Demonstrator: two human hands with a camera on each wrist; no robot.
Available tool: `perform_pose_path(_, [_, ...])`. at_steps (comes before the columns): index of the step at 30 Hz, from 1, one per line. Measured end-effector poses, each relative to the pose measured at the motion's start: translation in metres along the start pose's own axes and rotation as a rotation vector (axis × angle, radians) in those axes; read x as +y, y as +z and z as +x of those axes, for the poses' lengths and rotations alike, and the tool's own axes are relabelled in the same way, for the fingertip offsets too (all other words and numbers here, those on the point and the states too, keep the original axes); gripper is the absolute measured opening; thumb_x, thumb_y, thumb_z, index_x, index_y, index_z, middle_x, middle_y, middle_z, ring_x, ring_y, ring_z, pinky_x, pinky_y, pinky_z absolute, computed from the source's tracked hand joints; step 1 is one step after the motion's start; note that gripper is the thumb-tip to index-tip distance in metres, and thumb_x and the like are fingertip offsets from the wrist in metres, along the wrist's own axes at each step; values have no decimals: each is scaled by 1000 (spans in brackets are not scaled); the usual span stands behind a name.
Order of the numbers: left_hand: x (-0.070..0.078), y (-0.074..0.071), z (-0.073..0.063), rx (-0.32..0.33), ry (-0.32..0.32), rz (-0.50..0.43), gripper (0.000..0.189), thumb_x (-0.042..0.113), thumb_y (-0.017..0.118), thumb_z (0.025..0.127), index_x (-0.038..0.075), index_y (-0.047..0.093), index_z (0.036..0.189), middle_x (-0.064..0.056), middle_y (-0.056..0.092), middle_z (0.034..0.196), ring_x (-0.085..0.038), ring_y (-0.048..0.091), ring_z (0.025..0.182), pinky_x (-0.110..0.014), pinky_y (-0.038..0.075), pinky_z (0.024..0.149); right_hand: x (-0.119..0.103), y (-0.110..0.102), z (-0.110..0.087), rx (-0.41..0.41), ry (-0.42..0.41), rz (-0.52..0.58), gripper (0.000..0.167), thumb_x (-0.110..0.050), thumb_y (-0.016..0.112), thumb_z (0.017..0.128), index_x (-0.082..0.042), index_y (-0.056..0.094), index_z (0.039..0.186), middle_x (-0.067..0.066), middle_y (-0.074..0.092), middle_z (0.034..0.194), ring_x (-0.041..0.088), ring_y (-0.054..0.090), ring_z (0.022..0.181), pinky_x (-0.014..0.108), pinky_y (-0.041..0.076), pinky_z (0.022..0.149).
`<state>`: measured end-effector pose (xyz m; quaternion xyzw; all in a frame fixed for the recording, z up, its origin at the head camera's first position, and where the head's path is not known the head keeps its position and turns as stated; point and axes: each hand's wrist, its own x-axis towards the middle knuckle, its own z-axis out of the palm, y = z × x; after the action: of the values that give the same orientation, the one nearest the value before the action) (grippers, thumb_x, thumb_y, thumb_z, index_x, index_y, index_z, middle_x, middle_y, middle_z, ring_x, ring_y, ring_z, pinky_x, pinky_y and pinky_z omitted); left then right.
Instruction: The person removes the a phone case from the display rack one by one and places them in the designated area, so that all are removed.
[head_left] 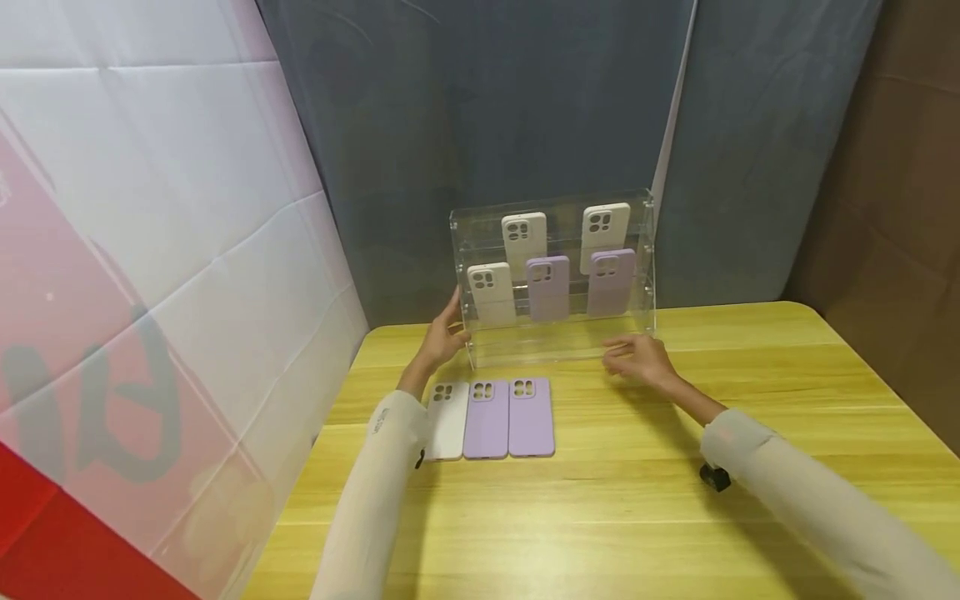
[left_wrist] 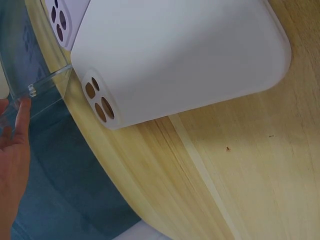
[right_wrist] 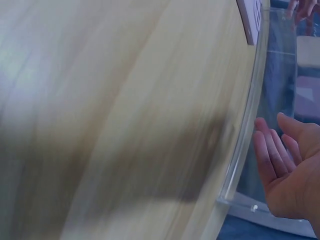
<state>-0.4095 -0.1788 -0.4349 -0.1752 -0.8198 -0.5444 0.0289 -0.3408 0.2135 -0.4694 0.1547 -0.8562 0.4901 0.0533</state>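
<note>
A clear acrylic display stand (head_left: pixel 555 346) stands toward the back of the table. Several phone cases rest on its tiers: a white case (head_left: pixel 491 293) and two purple cases, one being the lower middle purple case (head_left: pixel 548 287), with two more white ones above. My left hand (head_left: pixel 444 340) grips the stand's left side, seen also at the edge of the left wrist view. By the stand's lower right front is my right hand (head_left: pixel 637 358), fingers loosely bent and holding nothing. In front of the stand lie a white phone case (left_wrist: pixel 185 55) and two purple phone cases (head_left: pixel 531 417), side by side.
The wood-grain table (head_left: pixel 637 517) runs back to a grey cloth (head_left: pixel 540 108). A white printed sheet (head_left: pixel 187 167) hangs at the left, a brown panel (head_left: pixel 892 233) at the right.
</note>
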Motion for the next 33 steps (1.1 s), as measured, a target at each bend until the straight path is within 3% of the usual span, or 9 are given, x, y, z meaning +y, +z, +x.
perform_pose_path(8, [-1,-2,-1,4,-7,8,102,-21,54,92,30,8,168,-25,32,165,-47,46,142,-52,52,109,-5,-18,3,54,-39,-36,32,-3,74,94,13,68,121,30,74,103,46,75,79,52,66,69])
perform_pose_path(11, [4,-4,-3,-12,-14,-13,101,-22,54,91,26,9,168,-27,32,164,-49,45,142,-54,51,110,-3,-27,6,71,-49,-54,31,-2,74,94,12,69,120,30,74,103,27,78,70,52,65,68])
perform_pose_path(13, [5,-4,-4,-19,-15,-23,100,-22,54,92,25,8,168,-27,30,165,-50,43,142,-55,49,111,-2,-33,7,85,-59,-68,32,-3,74,94,12,69,121,30,74,103,23,77,69,52,66,68])
perform_pose_path(15, [4,-4,-3,-23,-16,-27,100,-22,53,92,25,8,168,-27,29,165,-51,43,142,-56,49,111,-1,-38,9,101,-65,-79,32,-3,75,94,11,69,122,29,75,103,21,77,68,46,67,65])
perform_pose_path(18, [-1,-3,-1,-9,-7,-14,100,-21,53,93,29,8,168,-26,31,165,-49,44,142,-56,51,110,-1,-45,13,133,-81,-121,32,-5,75,94,10,70,122,27,75,102,31,77,71,31,65,56])
perform_pose_path(21, [-2,-2,-1,0,-7,-6,101,-21,53,92,30,9,168,-26,34,163,-48,47,140,-54,53,108,-2,-52,17,160,-94,-141,33,-6,76,93,9,70,121,27,76,101,13,74,64,19,58,50])
perform_pose_path(24, [-2,-1,-1,3,-8,-4,101,-21,53,92,30,9,168,-26,35,163,-48,47,140,-53,54,107,-6,-59,20,183,-98,-142,34,-7,76,93,10,69,121,28,75,102,-2,68,60,18,56,48])
perform_pose_path(28, [-1,0,-2,3,-12,-3,102,-22,53,91,30,9,168,-26,36,162,-47,47,140,-52,54,107,-12,-68,25,217,-109,-200,34,-10,78,93,9,70,120,27,75,102,9,72,61,23,52,43])
perform_pose_path(33, [0,0,-1,0,-2,-7,102,-22,52,91,30,10,168,-25,35,163,-47,48,140,-52,54,108,-17,-76,31,260,-107,-271,31,-12,77,94,4,72,120,22,77,101,17,75,69,40,58,69])
